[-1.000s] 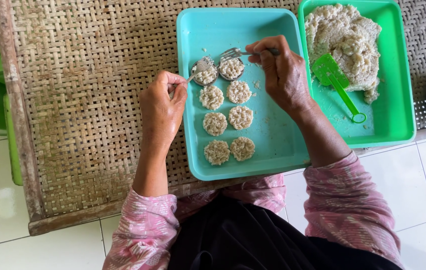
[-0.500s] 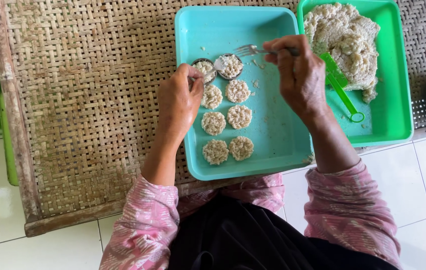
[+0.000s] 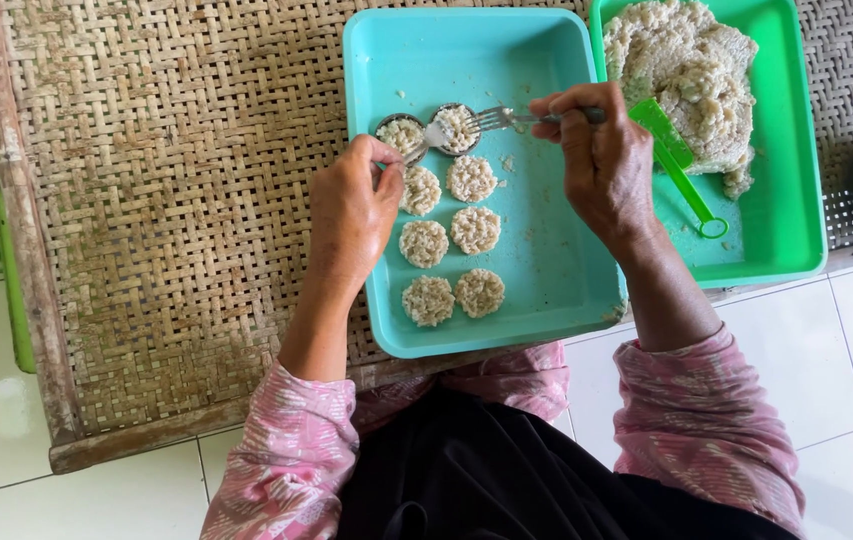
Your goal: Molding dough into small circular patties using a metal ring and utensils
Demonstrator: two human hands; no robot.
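Your right hand [image 3: 601,165] grips the fork [image 3: 491,119], left hand [image 3: 351,215] pinches the ring mould [image 3: 399,135] at its fingertips; hard pressing could likely crumble neighbouring patties [image 3: 451,245].

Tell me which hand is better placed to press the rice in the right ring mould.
Right. The right hand holds the fork with its tines at the right ring mould. The left hand has no tool and sits by the left ring mould.
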